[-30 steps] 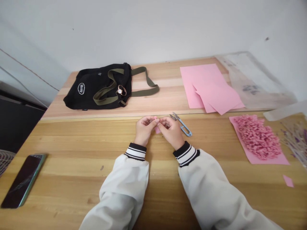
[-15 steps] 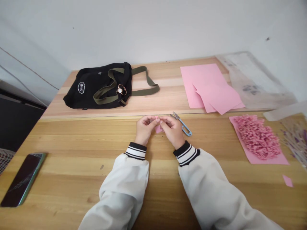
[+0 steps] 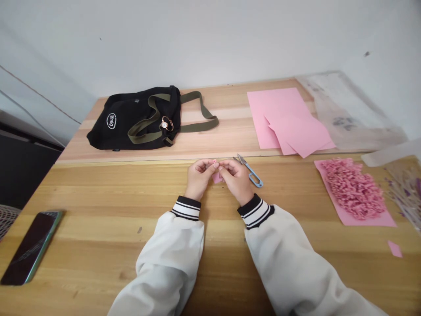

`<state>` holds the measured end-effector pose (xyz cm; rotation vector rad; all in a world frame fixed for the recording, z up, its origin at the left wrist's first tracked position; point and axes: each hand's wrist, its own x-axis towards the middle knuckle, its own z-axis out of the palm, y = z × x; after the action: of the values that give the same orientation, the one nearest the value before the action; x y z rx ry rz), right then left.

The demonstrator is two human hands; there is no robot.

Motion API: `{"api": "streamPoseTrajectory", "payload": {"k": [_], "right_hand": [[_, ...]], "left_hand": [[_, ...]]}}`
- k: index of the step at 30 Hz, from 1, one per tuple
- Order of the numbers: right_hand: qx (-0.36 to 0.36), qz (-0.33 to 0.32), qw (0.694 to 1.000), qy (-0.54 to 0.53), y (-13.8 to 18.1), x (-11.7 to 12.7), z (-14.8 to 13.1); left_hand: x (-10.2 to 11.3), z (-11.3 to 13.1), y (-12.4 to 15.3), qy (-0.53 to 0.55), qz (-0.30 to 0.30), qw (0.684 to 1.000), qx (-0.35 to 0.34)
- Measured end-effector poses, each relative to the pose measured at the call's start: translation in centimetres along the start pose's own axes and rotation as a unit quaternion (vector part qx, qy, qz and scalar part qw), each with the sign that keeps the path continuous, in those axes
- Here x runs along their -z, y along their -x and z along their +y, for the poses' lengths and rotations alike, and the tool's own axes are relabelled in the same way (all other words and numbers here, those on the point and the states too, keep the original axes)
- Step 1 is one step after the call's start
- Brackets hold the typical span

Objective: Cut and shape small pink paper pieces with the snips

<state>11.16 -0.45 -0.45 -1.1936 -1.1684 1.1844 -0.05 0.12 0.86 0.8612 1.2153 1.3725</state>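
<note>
My left hand [image 3: 198, 177] and my right hand [image 3: 237, 179] meet over the middle of the table, thumbs and fingertips pinched together. Between them is a small piece of pink paper [image 3: 215, 161], mostly covered by the fingers; its exact shape is too small to tell. Just below the fingertips a pink paper scrap [image 3: 217, 177] shows between the hands. A pair of blue-handled thread snips [image 3: 254, 176] lies right beside my right hand, blades pointing away from me.
On the right, many small pink paper bits [image 3: 353, 188] are heaped on a pink sheet [image 3: 378, 220], near a loose pink scrap [image 3: 394, 249]. Larger pink sheets [image 3: 286, 114] and clear plastic [image 3: 362, 118] lie behind. A black bag [image 3: 131, 118] with a watch [image 3: 166, 124] and a phone [image 3: 31, 248] are leftward.
The pink paper piece at my fingertips looks slightly different, with less of it showing. Both hands stay in nearly the same place, and the surrounding things have not moved.
</note>
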Motion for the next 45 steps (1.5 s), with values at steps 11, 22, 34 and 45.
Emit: {"api": "streamPoseTrajectory", "payload": {"k": [11, 22, 34, 45], "right_hand": [[-0.008, -0.002, 1.0, -0.005, 0.06, 0.01, 0.03], [-0.011, -0.002, 1.0, -0.003, 0.02, -0.07, -0.05], [-0.012, 0.0, 1.0, 0.006, -0.03, 0.04, 0.18], [-0.018, 0.0, 1.0, 0.006, 0.03, 0.01, 0.18]], "left_hand": [[0.06, 0.01, 0.07, -0.005, 0.0, 1.0, 0.007], [-0.09, -0.1, 0.15, -0.022, -0.01, 1.0, -0.002], [0.07, -0.31, 0.07, -0.026, -0.017, 1.0, 0.004], [0.02, -0.26, 0.07, -0.033, -0.017, 0.999, -0.001]]}}
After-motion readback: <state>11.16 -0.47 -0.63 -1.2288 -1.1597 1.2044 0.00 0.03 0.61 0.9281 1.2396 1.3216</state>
